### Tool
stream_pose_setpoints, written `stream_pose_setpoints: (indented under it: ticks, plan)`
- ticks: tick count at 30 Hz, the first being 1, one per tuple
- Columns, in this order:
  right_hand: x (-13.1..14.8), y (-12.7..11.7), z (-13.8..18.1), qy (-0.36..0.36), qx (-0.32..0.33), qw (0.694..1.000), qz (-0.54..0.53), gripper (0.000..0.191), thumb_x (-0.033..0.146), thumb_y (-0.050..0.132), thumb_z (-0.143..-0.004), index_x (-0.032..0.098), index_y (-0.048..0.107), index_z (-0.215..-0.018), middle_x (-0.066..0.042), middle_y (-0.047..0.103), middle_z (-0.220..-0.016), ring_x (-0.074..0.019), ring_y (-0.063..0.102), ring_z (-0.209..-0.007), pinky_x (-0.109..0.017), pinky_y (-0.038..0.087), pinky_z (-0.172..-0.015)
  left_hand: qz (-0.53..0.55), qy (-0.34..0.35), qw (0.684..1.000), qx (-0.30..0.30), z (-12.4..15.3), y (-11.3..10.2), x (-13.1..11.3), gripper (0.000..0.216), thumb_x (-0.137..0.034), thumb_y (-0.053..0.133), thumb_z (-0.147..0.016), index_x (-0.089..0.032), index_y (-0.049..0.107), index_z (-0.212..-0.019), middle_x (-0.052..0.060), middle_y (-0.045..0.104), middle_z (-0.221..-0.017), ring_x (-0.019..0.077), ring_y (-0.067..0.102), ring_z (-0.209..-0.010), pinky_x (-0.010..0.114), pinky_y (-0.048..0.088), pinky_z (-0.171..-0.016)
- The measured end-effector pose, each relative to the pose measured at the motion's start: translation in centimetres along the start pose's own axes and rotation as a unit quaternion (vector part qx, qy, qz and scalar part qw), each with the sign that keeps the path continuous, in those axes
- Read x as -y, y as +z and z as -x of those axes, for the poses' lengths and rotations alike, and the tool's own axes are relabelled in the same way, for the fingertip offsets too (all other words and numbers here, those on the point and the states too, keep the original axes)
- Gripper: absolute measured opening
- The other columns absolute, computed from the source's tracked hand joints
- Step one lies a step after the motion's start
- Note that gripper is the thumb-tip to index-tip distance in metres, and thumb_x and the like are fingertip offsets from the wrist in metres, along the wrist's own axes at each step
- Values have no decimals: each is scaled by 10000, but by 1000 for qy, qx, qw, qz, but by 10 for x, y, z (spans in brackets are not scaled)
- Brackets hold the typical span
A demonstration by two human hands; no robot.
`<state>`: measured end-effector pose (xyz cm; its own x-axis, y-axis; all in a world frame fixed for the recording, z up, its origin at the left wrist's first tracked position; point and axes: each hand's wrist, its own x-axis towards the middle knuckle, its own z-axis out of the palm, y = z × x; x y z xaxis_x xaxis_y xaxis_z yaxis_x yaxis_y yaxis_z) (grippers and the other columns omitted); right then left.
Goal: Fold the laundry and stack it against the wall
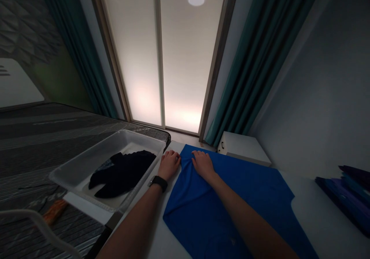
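Fingers [197, 155] of both hands are bent over the far-left corner of a blue shirt [248, 182], which is spread over the white desk [309, 212] at lower centre and lower right of the frame. The left hand [168, 165] sits right at the shirt's edge and the right hand [203, 164] lies on the cloth; from where I stand, I can't tell whether either one pinches it.

A crease runs between the hands, with looser folds below, so I'd worry about wrinkles being pressed in if the palms pushed unevenly. The right forearm crosses over the shirt; if it dragged, it could skew the cloth. The left forearm is close to the translucent bin [72, 168] of dark clothes [127, 172], so a careless elbow might jog it.

Little can be read: faint pale lettering on the edge of the dark bed [43, 139] is too small to make out, and I see no brand on the black wristwatch [160, 182].
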<state>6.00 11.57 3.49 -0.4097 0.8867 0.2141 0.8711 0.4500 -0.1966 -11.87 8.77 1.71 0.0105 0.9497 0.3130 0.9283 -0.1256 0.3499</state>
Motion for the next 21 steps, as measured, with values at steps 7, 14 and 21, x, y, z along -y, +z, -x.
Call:
stream_pose_setpoints:
  ticks: [7,14,21]
  plan:
    - [6,-19,42,-102,41,994,-13,479,327,353,-979,146,409,-1419,-129,432,-1451,-250,347,-1347,-421,272,-1100,-8,5,1000,-4,-1,1,2,189,-274,451,-924,-217,631,-910,84,610,-1034,272,515,-1053,412,389,-894]
    - [-5,-26,89,-83,198,976,-44,622,539,138,-986,226,164,-1523,-24,99,-1596,-201,50,-1464,-467,48,-1181,-20,3,1000,-9,0,-2,-1,197,-272,446,-932,-210,633,-920,79,615,-1034,259,522,-1048,397,389,-888]
    - [-16,-37,111,-50,232,970,-58,635,572,97,-971,265,68,-1525,31,9,-1595,-182,-15,-1463,-436,-37,-1181,-43,8,999,-10,-1,-4,-2,215,-270,441,-935,-193,641,-929,93,616,-1034,263,530,-1036,388,408,-861]
